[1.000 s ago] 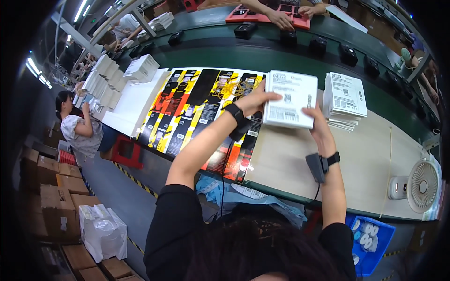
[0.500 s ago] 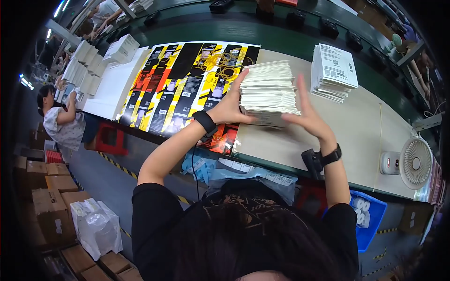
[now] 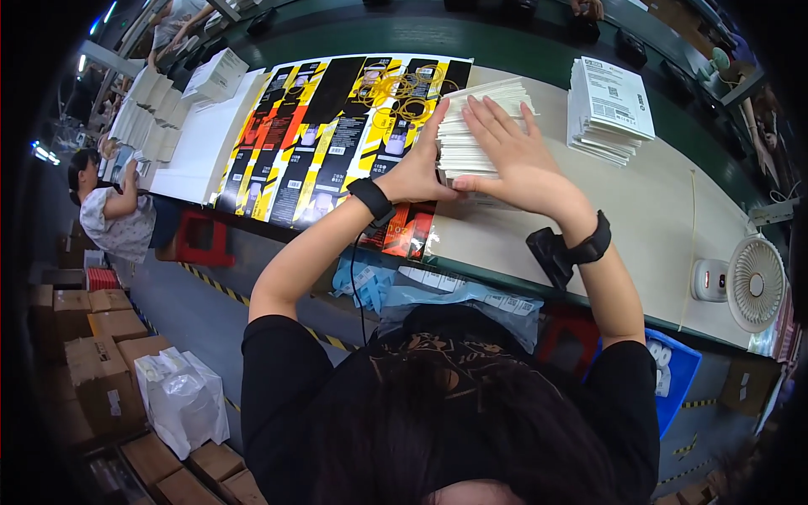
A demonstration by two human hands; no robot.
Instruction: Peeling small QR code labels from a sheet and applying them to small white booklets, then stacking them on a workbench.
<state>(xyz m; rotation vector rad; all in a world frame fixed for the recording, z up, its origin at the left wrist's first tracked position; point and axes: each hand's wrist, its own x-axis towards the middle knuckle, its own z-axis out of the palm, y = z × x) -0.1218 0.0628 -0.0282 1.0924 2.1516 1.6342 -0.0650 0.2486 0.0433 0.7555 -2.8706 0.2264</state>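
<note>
A thick stack of white folded leaflets [image 3: 454, 150] stands on the worktable in front of me, its paper edges facing up. My left hand [image 3: 414, 174] grips its left side, fingers along the far part and thumb at the near edge. Across the stack's top and right side lies my right hand [image 3: 523, 164], fingers stretched out and thumb pointing toward the left hand. It hides much of the stack. To the right sits another pile of printed white leaflets [image 3: 611, 105], untouched. Yellow rubber bands [image 3: 387, 86] lie loose just left of the stack.
Printed yellow, black and red sheets [image 3: 337, 147] cover the table's left part. Further left are white paper piles [image 3: 151, 118] and a seated person [image 3: 122, 206]. A white fan [image 3: 756, 284] stands at right. A green conveyor [image 3: 337, 38] runs behind; a blue bin [image 3: 680, 379] is below.
My right hand has come in from beside the stack and now lies flat over its top and right side. The left hand stays at the left side.
</note>
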